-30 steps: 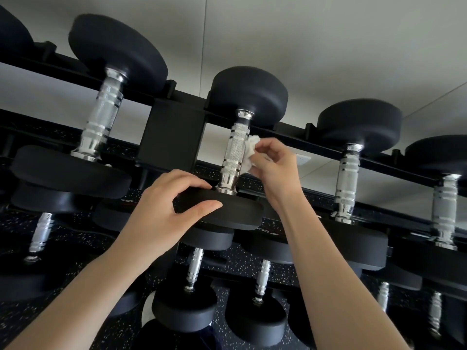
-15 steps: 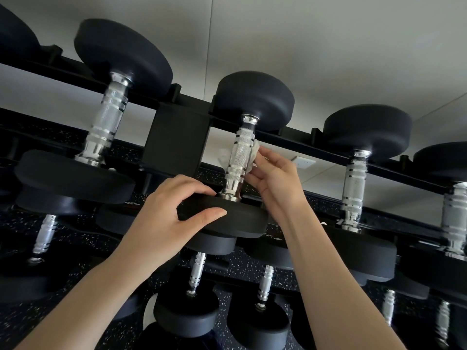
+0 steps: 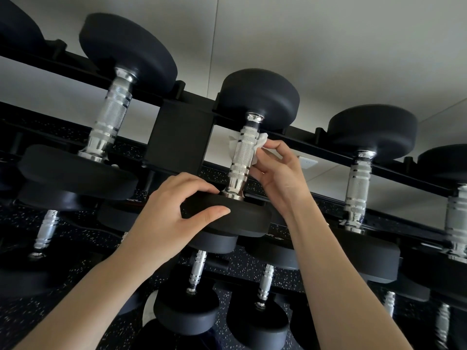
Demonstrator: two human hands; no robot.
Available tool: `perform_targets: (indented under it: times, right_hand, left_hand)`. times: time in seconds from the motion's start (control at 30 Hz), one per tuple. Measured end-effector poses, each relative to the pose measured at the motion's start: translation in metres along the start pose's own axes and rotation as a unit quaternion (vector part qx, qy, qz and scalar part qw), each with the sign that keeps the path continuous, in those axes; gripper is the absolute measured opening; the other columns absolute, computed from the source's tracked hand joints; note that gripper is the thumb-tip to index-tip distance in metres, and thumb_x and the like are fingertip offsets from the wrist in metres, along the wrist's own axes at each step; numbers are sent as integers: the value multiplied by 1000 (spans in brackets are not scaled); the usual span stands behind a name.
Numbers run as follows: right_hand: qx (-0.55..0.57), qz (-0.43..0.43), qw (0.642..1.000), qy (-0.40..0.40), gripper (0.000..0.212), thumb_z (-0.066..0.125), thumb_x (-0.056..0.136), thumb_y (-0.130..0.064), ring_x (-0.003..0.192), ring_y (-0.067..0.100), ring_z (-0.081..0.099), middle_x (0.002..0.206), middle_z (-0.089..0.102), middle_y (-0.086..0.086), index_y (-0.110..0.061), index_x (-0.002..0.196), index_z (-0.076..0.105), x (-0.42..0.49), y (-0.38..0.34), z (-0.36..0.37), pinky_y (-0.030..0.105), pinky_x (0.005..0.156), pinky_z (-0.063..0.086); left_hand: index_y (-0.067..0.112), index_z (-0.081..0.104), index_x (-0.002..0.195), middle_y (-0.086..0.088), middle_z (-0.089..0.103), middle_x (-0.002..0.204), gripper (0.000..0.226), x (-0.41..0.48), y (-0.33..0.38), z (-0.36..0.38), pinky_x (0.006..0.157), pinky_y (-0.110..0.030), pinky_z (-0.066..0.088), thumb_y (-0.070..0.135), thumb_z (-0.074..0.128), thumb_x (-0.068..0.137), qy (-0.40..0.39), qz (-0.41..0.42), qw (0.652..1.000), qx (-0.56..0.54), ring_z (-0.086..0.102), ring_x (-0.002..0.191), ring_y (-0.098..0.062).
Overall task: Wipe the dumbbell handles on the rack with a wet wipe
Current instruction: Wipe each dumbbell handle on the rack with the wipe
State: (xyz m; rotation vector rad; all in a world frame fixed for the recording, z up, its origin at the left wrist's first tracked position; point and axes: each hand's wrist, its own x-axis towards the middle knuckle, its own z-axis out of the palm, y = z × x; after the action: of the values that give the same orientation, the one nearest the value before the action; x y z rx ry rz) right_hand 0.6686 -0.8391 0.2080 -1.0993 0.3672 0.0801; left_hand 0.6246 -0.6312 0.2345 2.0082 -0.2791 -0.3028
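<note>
A black dumbbell with a knurled chrome handle (image 3: 243, 157) lies across the top tier of the black rack (image 3: 180, 137), in the middle of the head view. My left hand (image 3: 177, 218) grips the rim of its near black head (image 3: 242, 218), thumb on the side. My right hand (image 3: 278, 178) pinches a white wet wipe (image 3: 260, 142) that wraps behind the handle, with a bit of it showing on the handle's left side. The far head (image 3: 260, 97) sits on the back rail.
More dumbbells line the top tier: one to the left (image 3: 111, 117), two to the right (image 3: 358, 178). Lower tiers hold several smaller dumbbells (image 3: 197, 274) below my forearms. A speckled black floor lies beneath, a pale wall behind.
My right hand has brought the wipe from beside the handle to around its back, so it now shows on both sides. My left hand keeps its hold on the near head.
</note>
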Motion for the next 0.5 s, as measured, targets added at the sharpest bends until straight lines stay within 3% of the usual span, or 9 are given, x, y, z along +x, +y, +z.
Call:
perform_targets:
  times: [0.1,0.27,0.37,0.5]
  right_hand:
    - [30,7,999,-8,10,48,94,-1,88,32,64,99,65,20,-7,88,54,0,-1,0,48,86,54]
    - [53,5,998,33,19,50,94,-4,73,23,64,76,69,6,-10,77,56,11,-3,8,39,75,56]
    - [74,10,996,55,16,54,92,-3,71,22,63,73,68,6,-9,77,57,17,-9,13,35,69,57]
    - [83,26,995,47,20,54,91,-1,70,22,63,74,68,8,-10,73,55,15,-9,10,36,70,58]
  left_hand:
    - [35,67,96,20,59,104,40,0,0,-1,87,-25,46,63,57,69,-3,3,1000,3,54,106,-6]
    - [35,67,96,19,59,104,38,1,0,-1,86,-26,47,62,58,70,-4,6,1000,4,54,106,-6]
    - [35,67,96,19,59,104,37,1,0,-1,86,-27,47,61,59,70,-5,5,1000,-2,54,105,-6]
    - [36,66,95,20,59,103,37,1,0,-1,86,-17,43,62,58,70,-7,4,1000,0,54,105,-4]
